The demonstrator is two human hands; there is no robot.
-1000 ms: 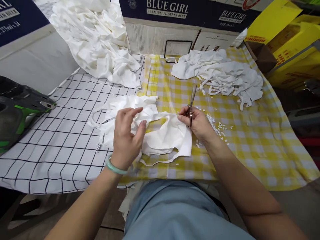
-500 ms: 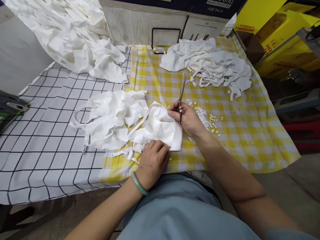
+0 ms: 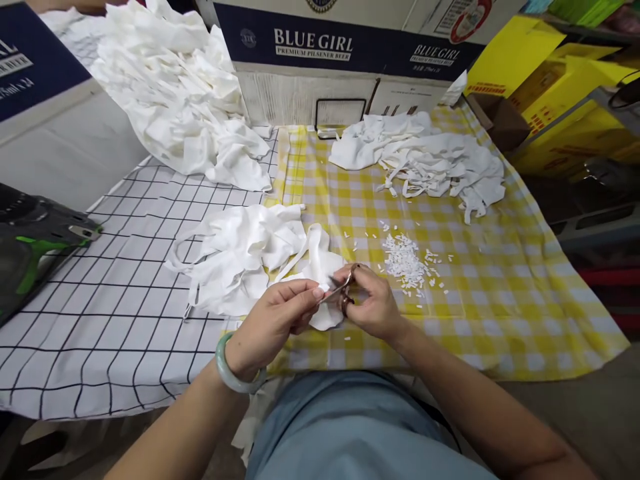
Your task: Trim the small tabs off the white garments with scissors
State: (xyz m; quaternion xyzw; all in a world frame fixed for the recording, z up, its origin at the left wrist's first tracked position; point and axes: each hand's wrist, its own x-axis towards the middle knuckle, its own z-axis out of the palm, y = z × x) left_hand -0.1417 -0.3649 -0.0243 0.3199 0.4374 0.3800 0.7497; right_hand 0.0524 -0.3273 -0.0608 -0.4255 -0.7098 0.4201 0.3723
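Note:
My left hand (image 3: pixel 283 310), with a green bangle at its wrist, pinches an edge of a white cloth garment (image 3: pixel 320 250) between thumb and forefinger. In my right hand (image 3: pixel 375 307) is a pair of scissors (image 3: pixel 343 288), fingers through the loops. The blades point left and meet the cloth at my left fingertips. Whether they are parted there is hard to see. Beside this piece, to the left, lies another white garment (image 3: pixel 240 250) with thin straps. Small white clippings (image 3: pixel 405 260) are scattered to the right of my right hand.
A large heap of white cloth (image 3: pixel 185 100) lies at the back left, a smaller pile of white garments (image 3: pixel 425 153) at the back right. A beer carton (image 3: pixel 320 47) stands behind the table. A dark tool with green parts (image 3: pixel 40 247) sits at the left edge.
My left hand has lifted from the table and now pinches the garment's edge. The scissors have swung from pointing away to pointing left, down to the cloth. The view has tilted up.

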